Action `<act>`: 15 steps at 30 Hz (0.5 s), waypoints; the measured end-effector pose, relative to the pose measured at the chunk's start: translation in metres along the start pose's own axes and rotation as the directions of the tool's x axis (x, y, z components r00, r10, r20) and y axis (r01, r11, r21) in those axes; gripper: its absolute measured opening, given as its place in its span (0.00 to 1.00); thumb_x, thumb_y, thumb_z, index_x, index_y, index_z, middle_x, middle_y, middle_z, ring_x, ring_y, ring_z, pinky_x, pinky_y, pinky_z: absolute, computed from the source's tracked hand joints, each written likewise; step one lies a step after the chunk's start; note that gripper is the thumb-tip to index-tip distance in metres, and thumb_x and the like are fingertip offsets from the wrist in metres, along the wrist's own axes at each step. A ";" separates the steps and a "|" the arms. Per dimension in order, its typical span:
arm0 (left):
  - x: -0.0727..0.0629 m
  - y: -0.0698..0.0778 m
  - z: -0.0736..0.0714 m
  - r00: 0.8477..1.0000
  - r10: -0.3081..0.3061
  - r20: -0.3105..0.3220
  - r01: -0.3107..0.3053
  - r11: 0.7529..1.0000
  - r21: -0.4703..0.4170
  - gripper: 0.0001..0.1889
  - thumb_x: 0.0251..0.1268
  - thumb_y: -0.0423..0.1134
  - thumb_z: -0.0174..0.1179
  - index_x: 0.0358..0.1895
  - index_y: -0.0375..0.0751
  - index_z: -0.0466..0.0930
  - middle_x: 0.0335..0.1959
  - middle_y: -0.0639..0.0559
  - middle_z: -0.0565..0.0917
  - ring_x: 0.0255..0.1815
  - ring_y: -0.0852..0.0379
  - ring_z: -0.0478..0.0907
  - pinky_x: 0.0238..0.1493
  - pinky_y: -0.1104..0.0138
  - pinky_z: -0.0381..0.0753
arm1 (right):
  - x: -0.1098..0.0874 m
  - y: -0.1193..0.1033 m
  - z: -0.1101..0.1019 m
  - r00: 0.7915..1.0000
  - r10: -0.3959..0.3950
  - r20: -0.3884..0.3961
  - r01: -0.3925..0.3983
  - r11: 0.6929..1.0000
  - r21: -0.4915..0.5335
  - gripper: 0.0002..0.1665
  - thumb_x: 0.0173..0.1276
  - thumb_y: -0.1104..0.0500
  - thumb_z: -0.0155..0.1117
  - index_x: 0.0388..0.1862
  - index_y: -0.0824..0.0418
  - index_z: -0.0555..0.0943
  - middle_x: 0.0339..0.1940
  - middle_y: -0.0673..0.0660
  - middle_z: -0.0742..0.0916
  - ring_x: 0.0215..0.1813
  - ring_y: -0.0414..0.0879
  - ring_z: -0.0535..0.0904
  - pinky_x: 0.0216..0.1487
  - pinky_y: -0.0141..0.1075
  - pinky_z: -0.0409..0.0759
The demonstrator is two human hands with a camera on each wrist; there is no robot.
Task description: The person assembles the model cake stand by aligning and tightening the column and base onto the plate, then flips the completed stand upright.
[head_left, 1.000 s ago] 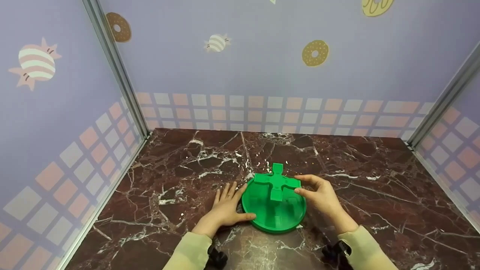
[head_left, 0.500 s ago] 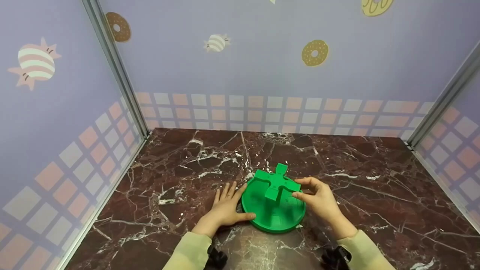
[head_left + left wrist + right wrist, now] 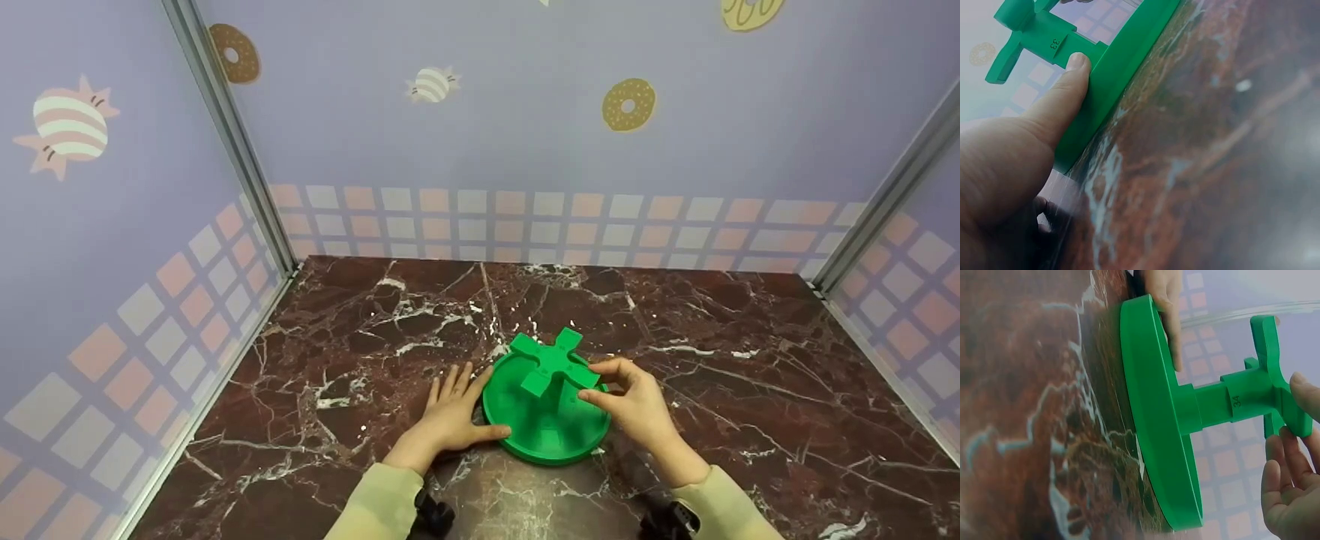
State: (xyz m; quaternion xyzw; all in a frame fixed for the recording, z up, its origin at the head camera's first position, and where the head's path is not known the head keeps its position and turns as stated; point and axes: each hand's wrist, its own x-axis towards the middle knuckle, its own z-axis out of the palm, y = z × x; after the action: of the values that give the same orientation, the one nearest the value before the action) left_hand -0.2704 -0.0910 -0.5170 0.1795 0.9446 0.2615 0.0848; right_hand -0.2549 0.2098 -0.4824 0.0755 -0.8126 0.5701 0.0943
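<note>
A green round dish (image 3: 517, 409) with a raised rim stands on the table. From its middle rises a green post (image 3: 1213, 405), marked "34" in the right wrist view, topped by a green four-armed cross (image 3: 555, 361). My right hand (image 3: 636, 401) pinches the cross's near right arm between thumb and fingers. My left hand (image 3: 454, 420) lies beside the dish with fingers spread and straight on its left side. In the left wrist view, the left thumb (image 3: 1058, 101) rests over the rim, near a "33" on the post.
The dish sits on a dark red marbled tabletop (image 3: 360, 315) sprinkled with small white specks behind it. Lilac wall panels (image 3: 517, 150) with printed sweets and pink and white squares enclose the back and both sides.
The cross has turned clockwise as seen from above. My right hand has moved slightly toward me with the arm it pinches. My left hand and the dish have stayed put.
</note>
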 end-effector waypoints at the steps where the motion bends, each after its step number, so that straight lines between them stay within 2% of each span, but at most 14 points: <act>1: 0.000 0.000 0.000 1.000 0.000 0.001 0.000 1.000 -0.001 0.57 0.59 0.71 0.66 0.85 0.52 0.47 0.86 0.36 0.44 0.87 0.33 0.37 0.82 0.34 0.35 | -0.001 -0.001 0.001 1.000 0.000 -0.007 -0.001 1.000 -0.006 0.21 0.55 0.68 0.81 0.48 0.64 0.86 0.51 0.61 0.89 0.43 0.33 0.82 0.46 0.28 0.83; 8: 0.001 -0.001 0.001 1.000 -0.003 -0.002 0.003 1.000 -0.005 0.57 0.59 0.71 0.66 0.85 0.52 0.47 0.86 0.36 0.44 0.87 0.33 0.37 0.82 0.34 0.34 | -0.005 -0.005 0.006 0.999 -0.010 -0.046 0.009 0.999 -0.031 0.21 0.54 0.66 0.82 0.46 0.64 0.86 0.48 0.60 0.89 0.42 0.35 0.82 0.45 0.33 0.83; 15: 0.001 -0.001 0.001 1.000 -0.005 0.000 0.005 1.000 -0.003 0.57 0.58 0.72 0.65 0.85 0.52 0.47 0.86 0.37 0.44 0.87 0.33 0.37 0.83 0.35 0.34 | -0.009 -0.006 0.008 0.998 0.000 -0.057 -0.004 0.997 -0.074 0.21 0.54 0.65 0.83 0.47 0.63 0.85 0.49 0.59 0.89 0.43 0.38 0.82 0.46 0.32 0.82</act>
State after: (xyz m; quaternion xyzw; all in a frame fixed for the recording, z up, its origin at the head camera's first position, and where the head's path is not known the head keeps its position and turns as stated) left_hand -0.2709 -0.0907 -0.5185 0.1770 0.9446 0.2628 0.0855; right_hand -0.2452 0.2000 -0.4815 0.0548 -0.8303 0.5415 0.1197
